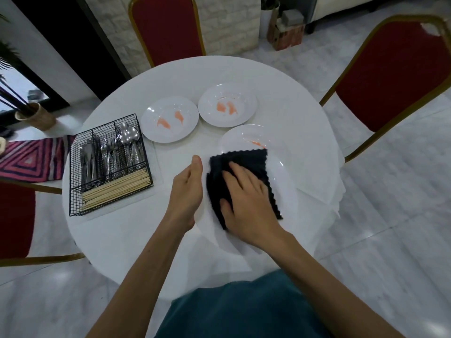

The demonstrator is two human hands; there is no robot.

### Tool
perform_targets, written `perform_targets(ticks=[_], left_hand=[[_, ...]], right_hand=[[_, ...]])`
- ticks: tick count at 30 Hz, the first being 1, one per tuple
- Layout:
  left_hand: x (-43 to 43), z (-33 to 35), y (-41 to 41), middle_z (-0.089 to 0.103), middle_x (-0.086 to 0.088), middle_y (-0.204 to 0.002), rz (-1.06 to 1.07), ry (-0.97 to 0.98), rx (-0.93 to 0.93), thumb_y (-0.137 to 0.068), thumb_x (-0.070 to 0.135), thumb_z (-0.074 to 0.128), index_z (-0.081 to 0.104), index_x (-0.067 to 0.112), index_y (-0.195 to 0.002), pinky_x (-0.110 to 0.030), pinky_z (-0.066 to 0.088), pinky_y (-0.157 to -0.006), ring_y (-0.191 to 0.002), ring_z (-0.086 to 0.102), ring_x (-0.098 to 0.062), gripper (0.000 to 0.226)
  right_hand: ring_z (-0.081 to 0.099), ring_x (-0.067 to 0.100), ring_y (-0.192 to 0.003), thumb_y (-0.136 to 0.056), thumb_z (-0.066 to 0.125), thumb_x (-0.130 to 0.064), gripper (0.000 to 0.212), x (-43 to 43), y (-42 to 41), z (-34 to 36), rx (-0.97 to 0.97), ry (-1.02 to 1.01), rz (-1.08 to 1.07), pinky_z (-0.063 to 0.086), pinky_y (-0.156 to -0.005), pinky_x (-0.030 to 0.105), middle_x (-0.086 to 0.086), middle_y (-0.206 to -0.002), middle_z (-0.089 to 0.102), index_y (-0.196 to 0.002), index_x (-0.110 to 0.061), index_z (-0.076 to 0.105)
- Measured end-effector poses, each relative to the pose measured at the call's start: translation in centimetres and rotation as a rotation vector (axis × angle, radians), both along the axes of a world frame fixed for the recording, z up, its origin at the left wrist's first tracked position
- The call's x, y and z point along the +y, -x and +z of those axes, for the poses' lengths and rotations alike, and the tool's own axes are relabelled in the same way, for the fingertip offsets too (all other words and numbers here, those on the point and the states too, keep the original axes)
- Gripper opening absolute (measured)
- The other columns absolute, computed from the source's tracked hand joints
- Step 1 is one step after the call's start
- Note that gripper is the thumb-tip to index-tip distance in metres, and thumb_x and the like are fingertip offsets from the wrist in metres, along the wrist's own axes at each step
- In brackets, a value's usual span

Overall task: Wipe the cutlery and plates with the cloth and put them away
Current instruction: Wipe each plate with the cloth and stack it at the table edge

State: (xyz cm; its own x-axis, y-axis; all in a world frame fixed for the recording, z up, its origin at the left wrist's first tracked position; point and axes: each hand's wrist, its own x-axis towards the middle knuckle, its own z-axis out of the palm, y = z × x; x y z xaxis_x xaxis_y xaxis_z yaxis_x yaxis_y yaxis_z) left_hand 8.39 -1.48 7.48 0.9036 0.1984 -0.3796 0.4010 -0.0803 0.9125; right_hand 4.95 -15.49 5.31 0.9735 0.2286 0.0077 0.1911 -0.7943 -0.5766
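A dark folded cloth [246,162] lies on the nearest white plate [278,147], and my right hand [246,203] presses flat on it. An orange smear shows on that plate just beyond the cloth. My left hand [188,191] holds the plate's left rim, thumb up. Two more white plates sit further back, the left one [151,118] and the middle one [246,98], each with orange smears. A black wire caddy [73,179] at the left holds knives, forks, spoons and wooden chopsticks.
The round white table [280,76] carries a white cloth that hangs off its right side. Red chairs with gold frames stand at the back [168,28], right [395,76] and left [14,220]. A striped rug [31,159] lies on the floor left.
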Motion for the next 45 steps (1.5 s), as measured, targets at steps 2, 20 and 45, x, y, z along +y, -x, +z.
perform_targets(ticks=[2,20,45], left_hand=[[0.5,-0.2,-0.4,0.059,-0.005,-0.09,0.032,0.006,-0.013,-0.095,0.068,0.043,0.062,0.017,-0.092,-0.035,0.048,-0.081,-0.086,0.055,-0.016,0.054],[0.6,1.2,-1.8,0.078,0.008,-0.105,-0.353,-0.112,0.041,-0.1,0.059,0.044,0.079,0.029,-0.101,-0.036,0.054,-0.097,-0.107,0.07,-0.014,0.046],[-2.0,-0.8,-0.2,0.061,0.006,-0.096,0.175,0.021,-0.25,-0.104,0.047,0.038,0.059,0.025,-0.093,-0.033,0.048,-0.09,-0.09,0.057,-0.008,0.032]], right_hand=[[0.042,0.024,-0.14,-0.095,0.05,-0.023,0.043,0.6,0.7,-0.1,-0.063,-0.058,0.129,0.034,-0.116,0.046,0.002,-0.15,0.051,-0.136,-0.015,0.058],[0.057,0.018,-0.107,-0.082,0.077,-0.042,0.057,-5.2,-7.6,1.8,0.03,-0.123,0.15,0.048,-0.093,0.039,-0.003,-0.12,0.061,-0.134,-0.03,0.056],[0.072,0.025,-0.096,-0.084,0.082,-0.028,0.029,-4.7,-3.4,-4.0,0.494,-1.104,-0.834,0.059,-0.074,0.034,0.005,-0.103,0.075,-0.108,-0.018,0.07]])
